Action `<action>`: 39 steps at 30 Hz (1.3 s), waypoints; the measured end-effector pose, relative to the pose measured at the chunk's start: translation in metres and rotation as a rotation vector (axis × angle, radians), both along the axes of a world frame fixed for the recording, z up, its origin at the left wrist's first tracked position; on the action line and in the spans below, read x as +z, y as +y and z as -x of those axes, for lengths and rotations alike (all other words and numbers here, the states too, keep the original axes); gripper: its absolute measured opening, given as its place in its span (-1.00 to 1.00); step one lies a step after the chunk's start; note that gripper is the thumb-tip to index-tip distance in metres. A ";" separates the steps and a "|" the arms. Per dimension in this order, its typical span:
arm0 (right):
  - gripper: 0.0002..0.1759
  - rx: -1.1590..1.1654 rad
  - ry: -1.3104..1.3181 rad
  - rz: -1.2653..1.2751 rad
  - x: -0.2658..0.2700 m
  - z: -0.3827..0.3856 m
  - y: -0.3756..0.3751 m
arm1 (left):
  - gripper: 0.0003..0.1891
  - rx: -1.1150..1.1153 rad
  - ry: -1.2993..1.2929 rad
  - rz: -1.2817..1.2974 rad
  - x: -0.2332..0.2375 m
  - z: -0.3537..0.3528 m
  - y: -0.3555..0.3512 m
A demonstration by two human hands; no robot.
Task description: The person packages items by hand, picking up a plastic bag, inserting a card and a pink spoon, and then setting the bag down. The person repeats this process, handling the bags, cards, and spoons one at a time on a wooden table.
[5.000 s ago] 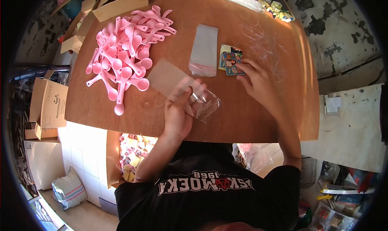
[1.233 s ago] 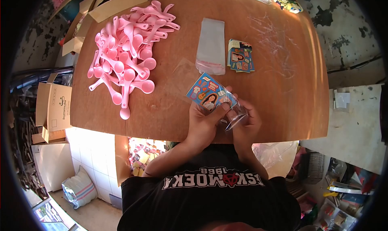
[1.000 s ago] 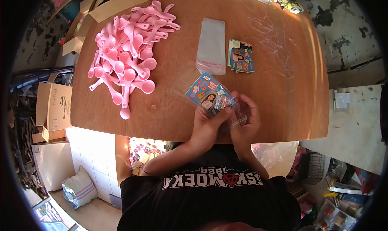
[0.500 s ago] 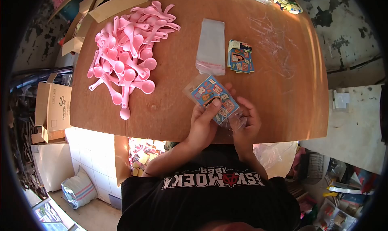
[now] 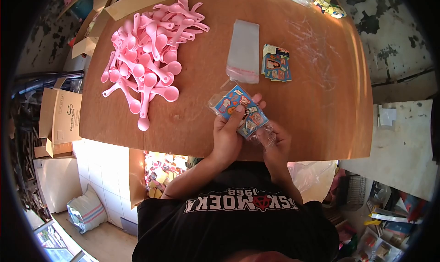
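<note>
Over the near part of the table, my left hand point(image 5: 228, 136) is closed on a blue printed card point(image 5: 245, 107), thumb pressed on its face. The card sits in a clear plastic bag point(image 5: 215, 101) that sticks out past its upper left edge. My right hand point(image 5: 277, 143) is closed at the lower right end, where crinkled clear plastic shows at its fingers. Just beyond my hands lies a stack of clear plastic bags point(image 5: 244, 49). To its right is a small pile of similar cards point(image 5: 276, 65).
A large heap of pink measuring spoons point(image 5: 149, 55) covers the left of the brown table point(image 5: 197, 124). Thin plastic strips point(image 5: 316, 55) lie scattered on the right. Open cardboard boxes point(image 5: 66, 115) stand off the left edge. Yellow packets point(image 5: 327, 6) lie at the far right.
My right fingers have closed in on the card's lower right end and the plastic there. My left hand keeps its hold. The view has shifted slightly.
</note>
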State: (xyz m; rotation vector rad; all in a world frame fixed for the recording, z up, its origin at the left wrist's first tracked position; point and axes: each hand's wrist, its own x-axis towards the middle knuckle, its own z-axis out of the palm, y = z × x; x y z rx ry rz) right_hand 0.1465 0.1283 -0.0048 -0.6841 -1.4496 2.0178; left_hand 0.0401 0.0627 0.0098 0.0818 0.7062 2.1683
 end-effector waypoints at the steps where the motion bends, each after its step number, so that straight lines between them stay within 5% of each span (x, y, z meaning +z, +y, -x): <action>1: -0.73 -0.012 -0.005 0.032 0.002 0.000 -0.001 | -0.69 -0.035 -0.008 -0.003 0.000 -0.001 0.000; 8: -0.83 -0.167 -0.055 0.000 -0.006 0.001 -0.002 | -0.68 -0.092 0.047 0.009 0.002 -0.013 0.000; 15: -0.81 -0.069 0.040 0.156 -0.001 0.007 -0.011 | -0.51 -0.123 0.079 -0.062 -0.004 -0.015 -0.007; 17: -0.76 -0.101 -0.084 -0.303 0.002 0.014 -0.014 | -0.43 -0.091 0.057 -0.063 -0.008 -0.011 -0.009; 18: -0.76 -0.096 -0.085 -0.307 0.004 0.019 -0.016 | -0.43 -0.087 0.055 -0.068 -0.008 -0.007 -0.010; 21: -0.68 -0.405 -0.174 -1.142 0.024 0.031 -0.016 | -0.44 -0.086 -0.050 -0.063 -0.009 0.008 -0.019; 22: -0.68 -0.398 -0.174 -1.145 0.024 0.028 -0.013 | -0.44 -0.094 -0.126 -0.138 -0.012 0.013 -0.023; 24: -0.77 -0.125 -0.009 -1.337 0.023 0.021 -0.006 | -0.46 -0.108 -0.273 -0.289 -0.013 0.022 -0.029; 29: -0.84 0.024 -0.113 -1.078 0.051 0.023 0.012 | -0.48 0.141 -0.270 -0.238 -0.002 0.049 -0.062; 39: -0.74 0.436 -0.199 -1.380 0.038 0.170 0.053 | -0.51 0.328 -0.135 -0.201 0.002 0.061 -0.099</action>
